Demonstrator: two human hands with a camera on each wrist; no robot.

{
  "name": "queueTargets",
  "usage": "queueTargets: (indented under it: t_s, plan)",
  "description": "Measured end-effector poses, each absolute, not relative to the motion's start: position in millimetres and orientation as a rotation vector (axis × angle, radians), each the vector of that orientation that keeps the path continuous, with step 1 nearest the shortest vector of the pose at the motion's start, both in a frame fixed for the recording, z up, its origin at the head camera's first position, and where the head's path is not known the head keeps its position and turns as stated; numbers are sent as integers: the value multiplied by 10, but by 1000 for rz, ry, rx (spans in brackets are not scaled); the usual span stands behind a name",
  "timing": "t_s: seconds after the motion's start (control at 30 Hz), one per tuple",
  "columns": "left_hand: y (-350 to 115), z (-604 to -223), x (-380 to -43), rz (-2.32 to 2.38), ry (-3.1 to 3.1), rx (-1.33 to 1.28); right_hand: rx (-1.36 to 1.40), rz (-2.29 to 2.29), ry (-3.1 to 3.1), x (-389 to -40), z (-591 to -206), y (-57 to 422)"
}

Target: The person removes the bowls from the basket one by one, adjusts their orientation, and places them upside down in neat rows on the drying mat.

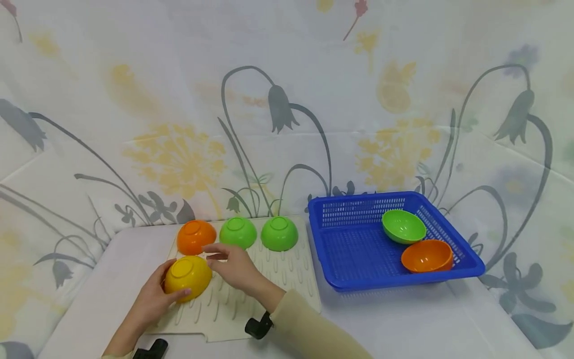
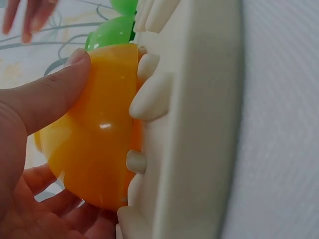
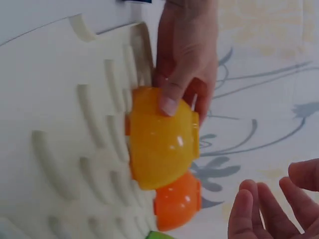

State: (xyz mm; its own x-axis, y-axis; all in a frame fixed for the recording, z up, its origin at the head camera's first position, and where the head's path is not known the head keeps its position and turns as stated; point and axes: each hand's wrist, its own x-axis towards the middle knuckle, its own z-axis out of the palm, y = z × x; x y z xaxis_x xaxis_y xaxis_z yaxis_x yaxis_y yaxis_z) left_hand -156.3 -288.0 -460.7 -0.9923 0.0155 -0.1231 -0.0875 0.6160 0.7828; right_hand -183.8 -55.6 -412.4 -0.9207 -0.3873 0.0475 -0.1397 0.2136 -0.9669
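Observation:
An upside-down yellow bowl [image 1: 194, 279] sits at the near left of the cream drying mat [image 1: 251, 319]. My left hand [image 1: 154, 298] grips it from the left side, thumb on the near wall and fingers around the far side, as the left wrist view also shows. Just to the right of the bowl is my right hand [image 1: 235, 267], holding nothing. Its fingers [image 3: 264, 209] are loosely bent and apart from the bowl in the right wrist view. Behind stand an upturned orange bowl [image 1: 196, 237] and two upturned green bowls, one in the middle [image 1: 237, 233] and one on the right [image 1: 279, 233].
To the right stands a blue perforated basket [image 1: 341, 284]. Inside it lie a green bowl [image 1: 403, 227] and an orange bowl [image 1: 427, 257], both near its right side. A flower-patterned cloth [image 1: 287, 99] hangs behind the white table [image 1: 381, 319].

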Motion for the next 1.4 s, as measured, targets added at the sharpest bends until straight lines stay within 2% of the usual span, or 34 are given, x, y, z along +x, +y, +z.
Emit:
queueTargets:
  t_s: [0.33,0.53,0.7,1.1,1.4]
  plan:
    - [-2885,-4600,-1565,1294,2699,-125,-642,-1937,2327,-1789,-3578,-105]
    - [-2902,-4614,-1543,1314,2678,-144,-802,-2018,2306,-1810,-3284,345]
    - [-2894,-4637,-1551,1338,2694,-92,-808,-1953,2470,-1903,-3165,810]
    - [-2877,-4636,-1526,1355,2697,-88,-400,-1783,2795,-2334,-3155,2185]
    - [-2893,-4658,-1570,1356,2719,-51,-89,-1530,2907,-2601,-3350,3134]
